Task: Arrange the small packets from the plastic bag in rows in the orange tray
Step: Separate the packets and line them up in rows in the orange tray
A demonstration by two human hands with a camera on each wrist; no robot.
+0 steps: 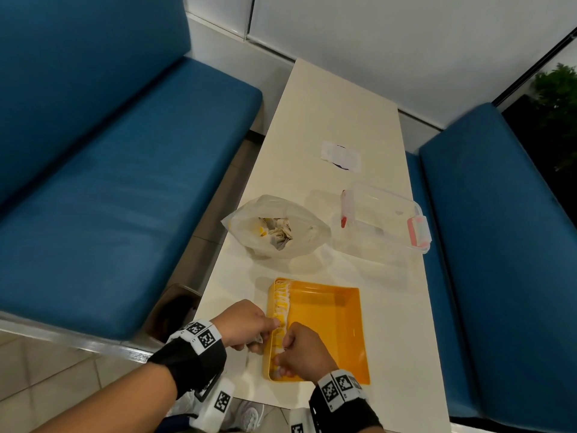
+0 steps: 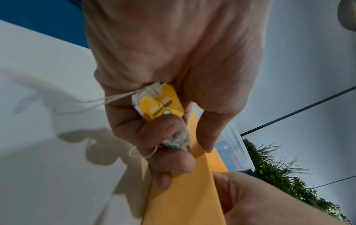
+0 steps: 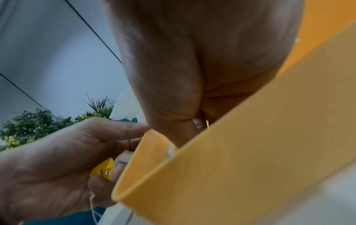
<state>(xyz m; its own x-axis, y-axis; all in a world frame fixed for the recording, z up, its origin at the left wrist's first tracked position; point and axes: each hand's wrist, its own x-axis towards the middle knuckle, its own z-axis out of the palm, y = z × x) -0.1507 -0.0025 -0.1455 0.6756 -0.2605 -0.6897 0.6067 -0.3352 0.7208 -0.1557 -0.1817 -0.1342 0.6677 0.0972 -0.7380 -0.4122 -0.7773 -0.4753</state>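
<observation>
Left hand [image 1: 246, 325]: fingers curled round a small bunch of packets [image 2: 159, 103] with yellow tags, loose strings trailing out; held just outside the left wall of the orange tray [image 1: 331, 332], thumb resting on that wall's rim.

Right hand [image 1: 304, 350]: set inside the orange tray at its near-left corner, fingers curled down onto the row of packets [image 1: 281, 303]. Fingertips pinched on a packet there, as far as the head view shows; in the right wrist view the grip is largely hidden by the palm.

The row of packets is stood on edge along the tray's left wall, running from the far corner toward the near one. The remainder of the tray floor is seen bare orange.

Plastic bag [image 1: 278, 228]: beyond the tray, mouth open upward, more packets visible within.

Clear lidded box [image 1: 385, 217] with pink clasps: beyond the tray and to its right, beside the bag. A red-and-white pen [image 1: 344, 209] is seen at the box's left edge. A white paper slip [image 1: 341, 155] lies farther off.

All is carried on a pale counter [image 1: 327, 104], flanked by blue bench seats [image 1: 109, 198].
</observation>
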